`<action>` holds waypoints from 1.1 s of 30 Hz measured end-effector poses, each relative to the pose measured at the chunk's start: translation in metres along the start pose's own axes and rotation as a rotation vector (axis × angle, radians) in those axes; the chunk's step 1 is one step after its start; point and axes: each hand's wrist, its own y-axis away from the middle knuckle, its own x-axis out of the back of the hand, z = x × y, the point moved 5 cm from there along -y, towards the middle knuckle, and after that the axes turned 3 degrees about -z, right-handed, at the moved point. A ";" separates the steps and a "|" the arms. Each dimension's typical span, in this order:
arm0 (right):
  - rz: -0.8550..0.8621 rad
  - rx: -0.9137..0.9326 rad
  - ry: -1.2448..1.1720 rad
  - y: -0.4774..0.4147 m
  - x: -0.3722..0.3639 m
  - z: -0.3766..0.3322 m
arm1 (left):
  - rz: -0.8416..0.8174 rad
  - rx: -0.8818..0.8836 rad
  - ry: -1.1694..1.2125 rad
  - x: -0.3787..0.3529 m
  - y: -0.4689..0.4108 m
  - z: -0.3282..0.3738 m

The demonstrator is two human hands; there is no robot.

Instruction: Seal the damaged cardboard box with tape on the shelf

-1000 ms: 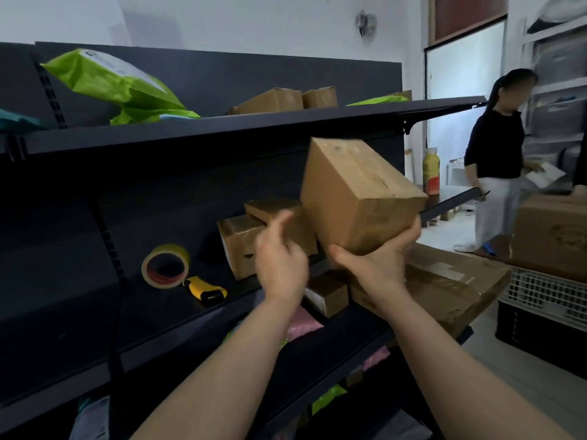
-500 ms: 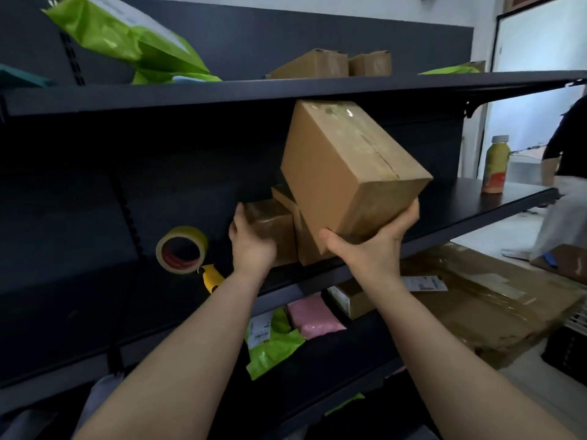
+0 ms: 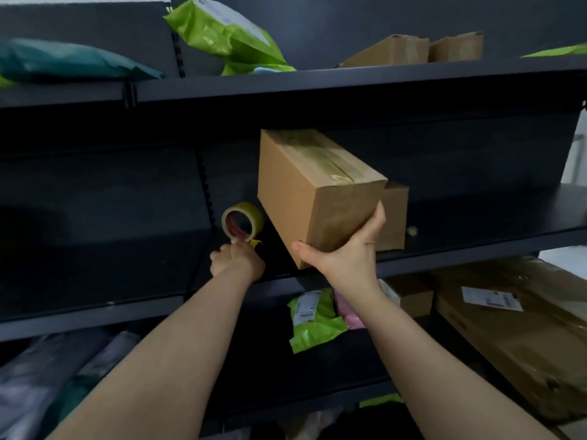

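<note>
Right hand [image 3: 346, 252] alone gripped the cardboard box [image 3: 305, 192] at one lower corner, fingers up the end face, thumb under the front edge. The box was tilted, held in front of the middle shelf [image 3: 476, 246] and apparently not resting on it. Risk: a one-hand corner hold could let it pivot out and drop (or clip the smaller box [image 3: 394, 214] behind). Left hand [image 3: 236, 260] fingers were curled at the lower rim of the tape roll [image 3: 242, 221], touching it; couldn't tell if the pinch had closed. The roll stood on edge, so a weak pinch might send it rolling.
</note>
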 end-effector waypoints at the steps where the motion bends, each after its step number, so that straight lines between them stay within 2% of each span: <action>1: 0.007 0.006 0.006 0.000 -0.006 -0.003 | -0.001 0.004 -0.012 0.002 -0.002 -0.007; 7: -0.026 0.056 0.097 0.005 -0.053 -0.018 | -0.006 0.005 -0.111 0.013 -0.020 -0.046; 16: 0.063 -0.166 0.260 -0.008 -0.118 0.012 | -0.017 0.033 -0.054 0.028 -0.059 -0.107; 18: 0.075 -0.197 0.276 -0.011 -0.127 0.022 | -0.010 0.008 -0.054 0.030 -0.064 -0.110; 20: 0.086 -0.209 0.293 -0.011 -0.134 0.031 | 0.080 -0.046 -0.111 0.039 -0.060 -0.105; 23: 0.103 -0.250 0.340 -0.012 -0.139 0.040 | 0.224 -0.267 -0.060 0.050 -0.054 -0.086; 24: 0.100 -0.268 0.370 -0.012 -0.139 0.042 | 0.182 -0.366 0.028 0.049 -0.054 -0.079; 26: 0.074 -0.303 0.422 -0.013 -0.140 0.046 | -0.022 -0.515 0.237 0.038 -0.054 -0.066; 28: 0.051 -0.313 0.483 -0.010 -0.140 0.048 | -0.174 -0.573 0.347 0.024 -0.050 -0.057; 33: -0.015 -0.310 0.622 0.004 -0.137 0.055 | -0.248 -0.596 0.228 0.001 -0.042 -0.052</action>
